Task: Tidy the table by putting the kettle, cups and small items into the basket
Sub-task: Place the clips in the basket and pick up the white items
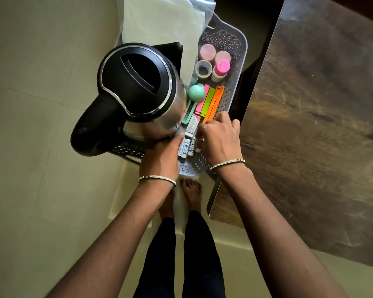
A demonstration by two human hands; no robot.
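You're standing over the basket [238,67], beside the desk [310,125]. Kettle [136,93] is sitting inside it. Your left hand [162,155] and right hand [219,136] are both touching the batteries [186,147] near the clips [211,102].

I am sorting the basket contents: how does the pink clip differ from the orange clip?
The pink clip is shorter than the orange clip. The pink one lies beside the mint round piece; the orange one lies nearest the basket wall, its near end under the right hand. Both lie flat and parallel.
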